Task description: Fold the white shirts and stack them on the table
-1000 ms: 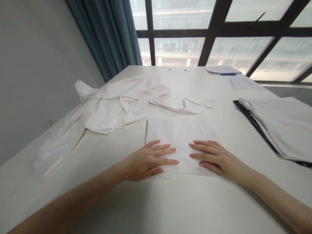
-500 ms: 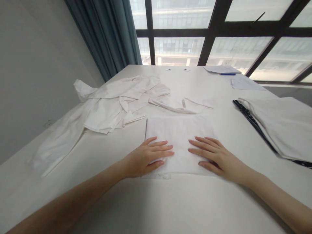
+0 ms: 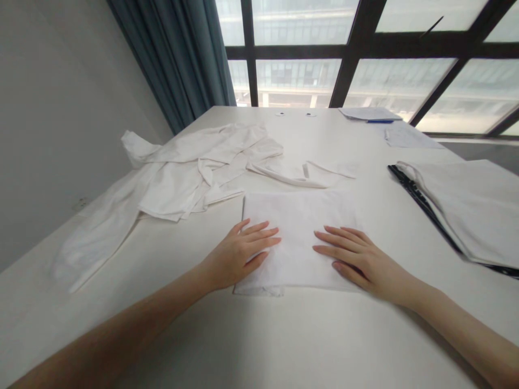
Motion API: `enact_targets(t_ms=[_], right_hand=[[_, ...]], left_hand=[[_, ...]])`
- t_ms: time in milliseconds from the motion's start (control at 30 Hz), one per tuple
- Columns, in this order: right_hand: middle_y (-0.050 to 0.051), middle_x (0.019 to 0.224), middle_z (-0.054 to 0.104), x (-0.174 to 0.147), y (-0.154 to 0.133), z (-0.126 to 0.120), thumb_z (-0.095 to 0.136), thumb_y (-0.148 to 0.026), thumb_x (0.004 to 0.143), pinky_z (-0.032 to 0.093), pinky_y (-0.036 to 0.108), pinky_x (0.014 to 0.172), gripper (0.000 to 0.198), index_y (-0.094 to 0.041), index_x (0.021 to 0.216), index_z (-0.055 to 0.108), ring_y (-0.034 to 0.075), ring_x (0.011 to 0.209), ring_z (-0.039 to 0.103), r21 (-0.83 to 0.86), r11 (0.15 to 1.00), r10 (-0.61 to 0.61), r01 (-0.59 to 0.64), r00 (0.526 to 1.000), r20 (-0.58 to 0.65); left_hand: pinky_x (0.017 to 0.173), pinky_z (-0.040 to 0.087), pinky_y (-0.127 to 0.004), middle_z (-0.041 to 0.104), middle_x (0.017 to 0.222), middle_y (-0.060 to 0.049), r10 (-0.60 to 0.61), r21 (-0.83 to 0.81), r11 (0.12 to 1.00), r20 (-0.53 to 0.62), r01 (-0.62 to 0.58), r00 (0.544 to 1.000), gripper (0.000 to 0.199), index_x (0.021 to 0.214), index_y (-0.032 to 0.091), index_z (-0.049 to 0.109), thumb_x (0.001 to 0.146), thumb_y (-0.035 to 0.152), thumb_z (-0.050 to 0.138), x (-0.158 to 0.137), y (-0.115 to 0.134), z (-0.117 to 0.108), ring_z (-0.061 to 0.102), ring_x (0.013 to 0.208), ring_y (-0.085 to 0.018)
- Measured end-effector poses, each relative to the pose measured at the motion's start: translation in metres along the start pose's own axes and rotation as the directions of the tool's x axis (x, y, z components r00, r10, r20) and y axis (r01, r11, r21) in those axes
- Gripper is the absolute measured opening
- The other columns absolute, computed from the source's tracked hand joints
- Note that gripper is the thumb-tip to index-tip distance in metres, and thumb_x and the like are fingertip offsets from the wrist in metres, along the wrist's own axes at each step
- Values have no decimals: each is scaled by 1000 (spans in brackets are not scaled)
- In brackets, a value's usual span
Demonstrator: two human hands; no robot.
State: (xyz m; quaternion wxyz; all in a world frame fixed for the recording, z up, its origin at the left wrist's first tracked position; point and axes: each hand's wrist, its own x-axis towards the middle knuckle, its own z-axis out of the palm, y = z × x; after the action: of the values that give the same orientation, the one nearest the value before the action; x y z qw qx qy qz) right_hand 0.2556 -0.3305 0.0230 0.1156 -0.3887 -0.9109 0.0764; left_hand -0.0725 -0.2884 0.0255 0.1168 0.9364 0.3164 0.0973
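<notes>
A folded white cloth lies flat on the white table in front of me, roughly rectangular, with a slightly ruffled near-left edge. My left hand rests on its left side, palm down, fingers spread. On the right side, my right hand lies flat with its fingers stretched toward the middle. Neither hand grips anything. Just beyond the folded piece sits a loose white fabric strip.
Crumpled white fabric spreads over the table's left side. At the right, white cloth lies on a black item. Papers and a blue pen are at the far right, near the window. A blue curtain hangs behind.
My left hand has shifted slightly left and away from me across the folded cloth. My right hand stays nearly in place.
</notes>
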Motion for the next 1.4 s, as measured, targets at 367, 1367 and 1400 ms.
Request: enact_targets(t_ms=[367,1367,1400], right_hand=[[2,151,44,-1,1,0,40,-20,98,37,52,110,47,-32,142,48,24,142,36,-46,999,-30,29,999,-14],[4,112,72,4,-21,-7,46,-43,97,53,30,85,28,-25,104,65,20,98,68,570,768,344,-293,939,20],[4,111,72,5,-21,-7,45,-44,97,53,29,83,29,-25,103,66,20,96,68,571,761,354,-307,935,30]], left_hand=[[118,19,-48,32,158,-4,-14,92,996,59,8,998,52,149,29,36,99,42,44,-3,-5,0,22,148,-26],[89,51,-22,73,112,-6,51,-400,901,-281,-165,958,30,126,21,59,99,24,46,-7,1,1,69,99,-15],[85,52,-21,73,111,-6,-2,-438,891,-264,-118,965,30,125,20,60,99,26,47,-7,1,1,70,98,-15]])
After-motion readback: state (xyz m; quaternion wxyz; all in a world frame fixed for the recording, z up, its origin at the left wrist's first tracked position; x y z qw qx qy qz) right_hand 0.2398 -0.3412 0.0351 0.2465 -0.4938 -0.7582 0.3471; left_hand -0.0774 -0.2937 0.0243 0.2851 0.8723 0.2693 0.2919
